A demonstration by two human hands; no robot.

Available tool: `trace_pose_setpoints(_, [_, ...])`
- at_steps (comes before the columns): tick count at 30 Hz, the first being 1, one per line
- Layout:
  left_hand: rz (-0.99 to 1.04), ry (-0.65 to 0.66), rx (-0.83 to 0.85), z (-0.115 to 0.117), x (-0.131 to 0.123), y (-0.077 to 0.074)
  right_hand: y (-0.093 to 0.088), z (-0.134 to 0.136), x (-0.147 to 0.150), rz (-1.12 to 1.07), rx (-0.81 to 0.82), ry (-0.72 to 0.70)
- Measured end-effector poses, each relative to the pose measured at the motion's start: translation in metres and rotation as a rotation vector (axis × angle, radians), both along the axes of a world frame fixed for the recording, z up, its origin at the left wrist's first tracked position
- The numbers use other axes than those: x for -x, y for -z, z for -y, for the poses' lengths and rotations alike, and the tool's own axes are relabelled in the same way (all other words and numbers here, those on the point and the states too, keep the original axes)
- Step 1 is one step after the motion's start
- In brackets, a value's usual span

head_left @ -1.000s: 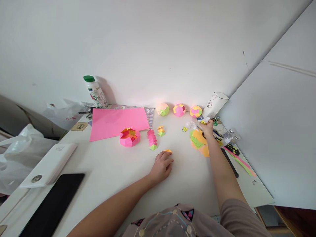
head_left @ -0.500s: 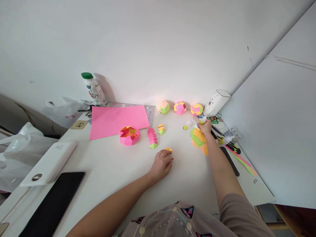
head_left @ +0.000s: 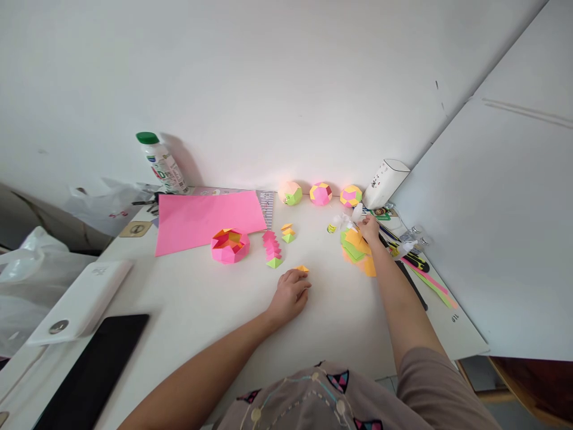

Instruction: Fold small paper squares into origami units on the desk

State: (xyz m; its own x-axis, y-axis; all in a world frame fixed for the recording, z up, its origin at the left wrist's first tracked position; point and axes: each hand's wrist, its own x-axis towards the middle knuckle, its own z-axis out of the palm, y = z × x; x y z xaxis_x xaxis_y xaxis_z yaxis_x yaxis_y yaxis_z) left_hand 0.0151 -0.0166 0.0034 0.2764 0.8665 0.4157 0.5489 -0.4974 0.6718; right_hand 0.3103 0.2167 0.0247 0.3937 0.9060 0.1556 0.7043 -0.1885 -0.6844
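My left hand [head_left: 290, 294] rests on the white table [head_left: 192, 298] with its fingers curled, their tips touching a small orange folded paper piece [head_left: 302, 269]. My right hand [head_left: 369, 229] reaches far over a pile of orange and green paper squares [head_left: 356, 251], closed on a small white glue bottle [head_left: 357, 212]. A small yellow cap [head_left: 331, 228] lies just left of that hand.
A pink sheet [head_left: 208, 218], a pink folded bowl [head_left: 230, 245], a row of pink folded units [head_left: 272, 248] and three paper balls [head_left: 320, 193] lie ahead. A green-capped bottle [head_left: 160, 164], white box [head_left: 384, 182], pens and cutters [head_left: 414, 260], white device [head_left: 78, 298] and black tablet [head_left: 92, 370] surround them.
My right hand has drawn back a little to the left with the white bottle in it. My left hand stays by the orange piece. The view shifted slightly.
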Motion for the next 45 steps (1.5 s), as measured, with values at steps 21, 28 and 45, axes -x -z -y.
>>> trace_pose_setpoints(21, [0.149, -0.017, -0.057, -0.002, 0.001, -0.003, -0.055, 0.152, -0.064, 0.343, -0.509, 0.316])
trace_pose_setpoints(28, [0.116, 0.015, 0.004, 0.001, 0.003, -0.01, -0.033, 0.136, -0.077, 0.116, -0.085, 0.148])
trace_pose_setpoints(45, [0.157, -0.082, -0.104, 0.007, 0.005, -0.01, -0.073, 0.193, 0.128, -0.738, 0.276, -1.049])
